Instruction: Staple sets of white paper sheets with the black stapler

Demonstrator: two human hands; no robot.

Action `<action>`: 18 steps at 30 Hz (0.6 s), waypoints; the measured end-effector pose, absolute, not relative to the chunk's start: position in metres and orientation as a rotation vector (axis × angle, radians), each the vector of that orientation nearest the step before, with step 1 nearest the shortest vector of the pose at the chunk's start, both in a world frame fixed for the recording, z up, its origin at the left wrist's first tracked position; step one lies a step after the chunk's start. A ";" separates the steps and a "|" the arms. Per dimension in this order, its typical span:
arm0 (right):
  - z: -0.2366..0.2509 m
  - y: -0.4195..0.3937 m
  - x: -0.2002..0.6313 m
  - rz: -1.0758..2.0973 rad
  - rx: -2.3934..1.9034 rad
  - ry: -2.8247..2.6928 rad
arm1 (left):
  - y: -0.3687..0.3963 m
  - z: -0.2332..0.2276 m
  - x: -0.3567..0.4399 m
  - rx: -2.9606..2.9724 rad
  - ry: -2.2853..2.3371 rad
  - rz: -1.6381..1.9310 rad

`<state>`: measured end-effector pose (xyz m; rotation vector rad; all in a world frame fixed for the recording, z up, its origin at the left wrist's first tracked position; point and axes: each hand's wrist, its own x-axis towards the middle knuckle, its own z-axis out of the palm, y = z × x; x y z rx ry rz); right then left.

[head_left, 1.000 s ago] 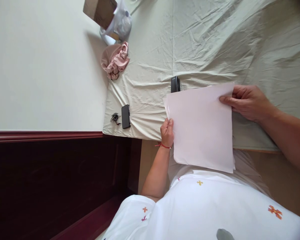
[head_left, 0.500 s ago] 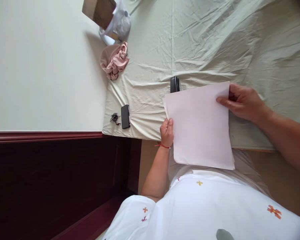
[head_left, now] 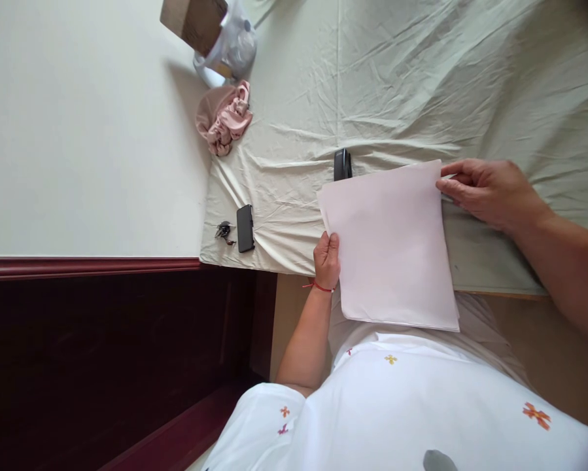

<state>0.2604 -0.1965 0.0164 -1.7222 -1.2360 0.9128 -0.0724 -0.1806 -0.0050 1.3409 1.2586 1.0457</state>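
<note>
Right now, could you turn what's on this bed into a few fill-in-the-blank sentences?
Both hands hold a stack of ____ paper.
The left hand has a ____ string at its wrist.
Beside the keys lies a black ____.
The crumpled cloth near the wall is ____.

Missing: white; red; phone; pink

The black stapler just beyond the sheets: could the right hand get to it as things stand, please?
Probably yes. The stapler lies uncovered on the bedsheet at the paper stack's far edge, but the right hand is pinching that stack and would have to let go.
</note>
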 end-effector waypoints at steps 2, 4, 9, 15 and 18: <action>0.020 -0.197 0.261 1.042 -1.683 -1.161 | -0.180 -0.005 -0.073 1.346 1.266 1.040; 0.020 -0.197 0.260 1.117 -1.628 -1.091 | -0.180 -0.006 -0.074 1.356 1.270 1.040; 0.014 -0.195 0.259 1.050 -1.566 -1.052 | -0.179 -0.007 -0.076 1.387 1.260 1.019; 0.017 -0.197 0.256 1.023 -1.568 -1.025 | -0.179 -0.006 -0.076 1.419 1.266 0.981; 0.021 -0.198 0.253 0.970 -1.572 -0.961 | -0.180 -0.006 -0.076 1.420 1.268 0.975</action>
